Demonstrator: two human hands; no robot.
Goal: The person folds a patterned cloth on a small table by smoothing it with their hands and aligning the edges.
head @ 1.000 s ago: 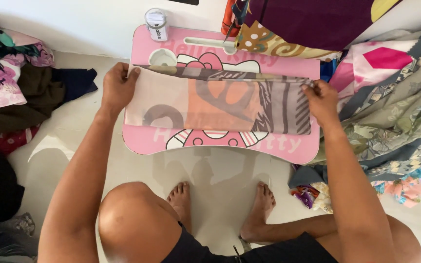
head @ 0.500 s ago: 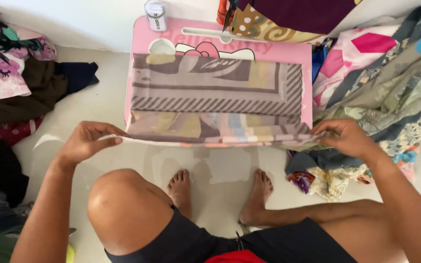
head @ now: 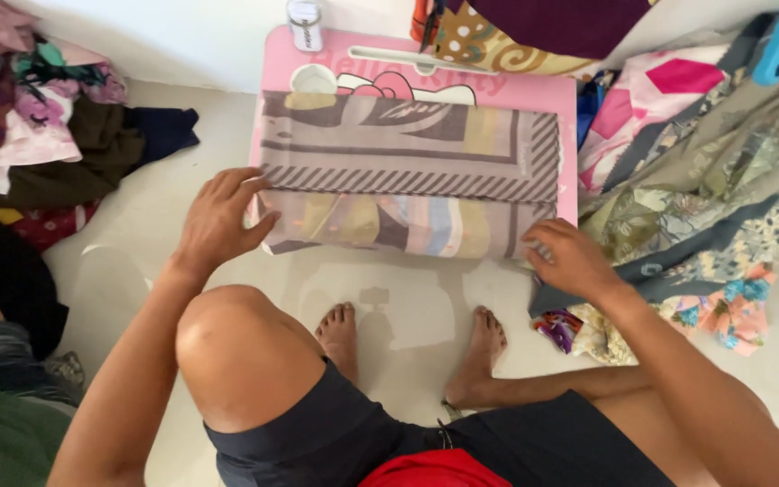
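Currently mid-fold: left hand (head: 218, 221) and right hand (head: 570, 260), fingers spread, press the striped pastel thin cloth (head: 407, 185) flat on the pink tray table (head: 426, 77); next move probably needs edges pinched.

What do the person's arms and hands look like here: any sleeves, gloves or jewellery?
Both arms are bare to the frame edge, with no sleeves showing. The left hand and right hand wear no gloves, and no rings, watch or bracelets are visible.
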